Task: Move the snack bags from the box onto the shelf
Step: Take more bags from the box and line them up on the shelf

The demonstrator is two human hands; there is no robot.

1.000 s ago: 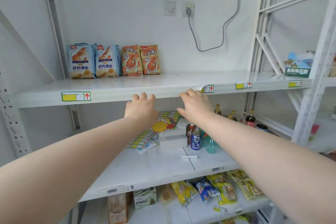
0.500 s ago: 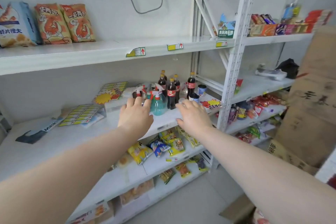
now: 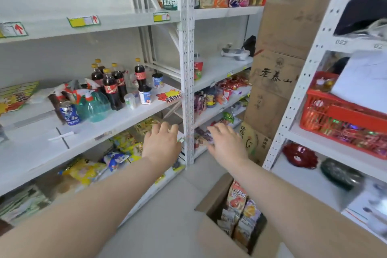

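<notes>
An open cardboard box (image 3: 211,234) stands on the floor at the lower right, partly behind my right forearm. Several snack bags (image 3: 238,205) stand upright inside it, the top one orange with a shrimp picture. Both arms reach forward over the floor. My left hand (image 3: 161,144) hovers with relaxed fingers and holds nothing. My right hand (image 3: 227,142) is likewise empty, fingers loose, above and beyond the box. The white top shelf (image 3: 117,23) with yellow price tags runs along the upper left; the bags on it are out of view.
Cola bottles (image 3: 111,86), a Pepsi can (image 3: 70,113) and a green jug sit on the middle shelf. Yellow snack packs (image 3: 125,144) fill the lower shelves. Tall cardboard boxes (image 3: 278,65) stand behind. On the right rack rests a red basket (image 3: 343,119).
My view has swung right and down, away from the top shelf's bags. Both empty hands have dropped from the shelf edge toward the floor, and the box has come into sight.
</notes>
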